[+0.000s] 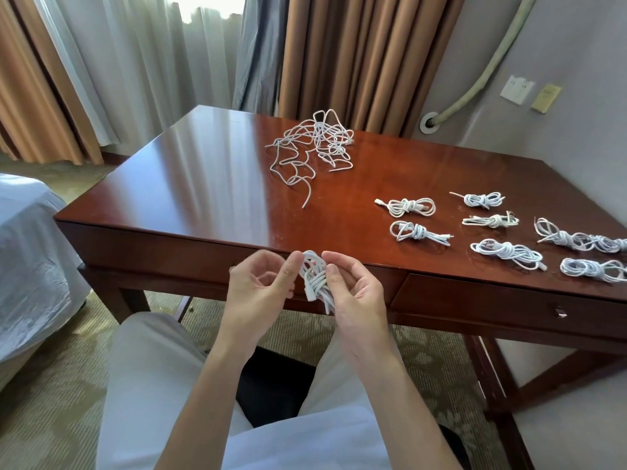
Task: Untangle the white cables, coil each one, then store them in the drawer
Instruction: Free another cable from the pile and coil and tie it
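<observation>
Tying off one white cable coil in mid-air, just off the near edge of the bench.

Both hands work a small bundle of white charging cable (315, 283) – the left hand (261, 293) has thumb and fingertips curled and pinched on its left side, the right hand (353, 293) pinches its right side with thumb and forefinger, a loose connector end hanging below. To finish well, I would keep the loops pinched flat with the right grip while the left winds the tail snugly round the middle and tucks it through, so it cannot spring open. Seven finished white coils (412, 206) lie toward the right end of the glossy red-brown wooden bench (203, 171); a tangled heap of white cables (315, 147) waits near the far edge. The brown wooden drawer (509, 303) under the near right edge looks closed – storing comes later.
</observation>
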{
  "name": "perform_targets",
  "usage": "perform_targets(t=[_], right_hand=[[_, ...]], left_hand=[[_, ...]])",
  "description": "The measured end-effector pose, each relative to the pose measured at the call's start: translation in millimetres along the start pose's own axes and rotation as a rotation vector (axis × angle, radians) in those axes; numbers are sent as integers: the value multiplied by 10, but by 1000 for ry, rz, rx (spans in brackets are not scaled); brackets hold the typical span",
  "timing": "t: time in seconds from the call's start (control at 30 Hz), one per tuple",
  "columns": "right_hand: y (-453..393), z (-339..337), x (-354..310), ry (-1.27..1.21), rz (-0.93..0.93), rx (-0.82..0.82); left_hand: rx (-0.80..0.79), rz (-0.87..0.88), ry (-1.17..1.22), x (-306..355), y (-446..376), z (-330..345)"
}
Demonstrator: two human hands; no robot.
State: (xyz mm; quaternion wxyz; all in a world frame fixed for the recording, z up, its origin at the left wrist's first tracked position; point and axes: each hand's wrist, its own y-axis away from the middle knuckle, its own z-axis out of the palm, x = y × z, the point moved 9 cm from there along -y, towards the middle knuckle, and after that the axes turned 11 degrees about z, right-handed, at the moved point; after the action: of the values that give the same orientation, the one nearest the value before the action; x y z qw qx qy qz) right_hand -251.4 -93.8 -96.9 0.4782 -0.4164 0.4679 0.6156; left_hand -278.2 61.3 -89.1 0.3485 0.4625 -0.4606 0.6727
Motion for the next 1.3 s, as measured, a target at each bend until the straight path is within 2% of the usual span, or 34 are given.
perform_targets(t=[0.07, 0.13, 0.23, 0.3, 0.37, 0.47, 0.57, 0.67, 0.77, 0.83, 0.93, 1.07, 1.13, 1.2, 1.3], right_hand=[[20, -5, -37, 41, -43, -8], [55, -2, -79, 80, -71, -44], [92, 57, -103, 226, -80, -177], [108, 96, -58, 410, -73, -239], [128, 93, -109, 610, -179, -189], [227, 233, -221, 897, -432, -173], [225, 319, -125, 1106, -432, -165], [200, 284, -67, 1069, -399, -169], [139, 241, -90, 882, -356, -189], [107, 224, -113, 858, -329, -165], [110, 226, -218, 979, -414, -78], [158, 229, -315, 1056, -499, -13], [200, 243, -350, 1119, -556, -2], [223, 266, -347, 1189, -580, -10], [156, 210, -247, 1162, -475, -80]], left_hand=[[-115, -46, -58, -24, 30, 100], [-161, -48, -67, -41, 45, 145], [-108, -62, -23, -76, 20, 111], [-55, -91, 22, -128, 3, 72], [-38, -102, 46, -152, 1, 72], [-12, -68, 4, -150, -15, 38], [-36, 15, -184, -109, -53, -45], [-133, 55, -304, -51, -49, -62], [-196, 72, -281, 20, -55, -100], [-214, 104, -324, 50, -72, -138], [-179, 200, -572, 122, -56, -121], [-100, 404, -732, 376, -33, 29], [-143, 490, -768, 414, -34, 85], [-221, 498, -772, 376, -27, 101], [-344, 476, -784, 316, -9, 87]])
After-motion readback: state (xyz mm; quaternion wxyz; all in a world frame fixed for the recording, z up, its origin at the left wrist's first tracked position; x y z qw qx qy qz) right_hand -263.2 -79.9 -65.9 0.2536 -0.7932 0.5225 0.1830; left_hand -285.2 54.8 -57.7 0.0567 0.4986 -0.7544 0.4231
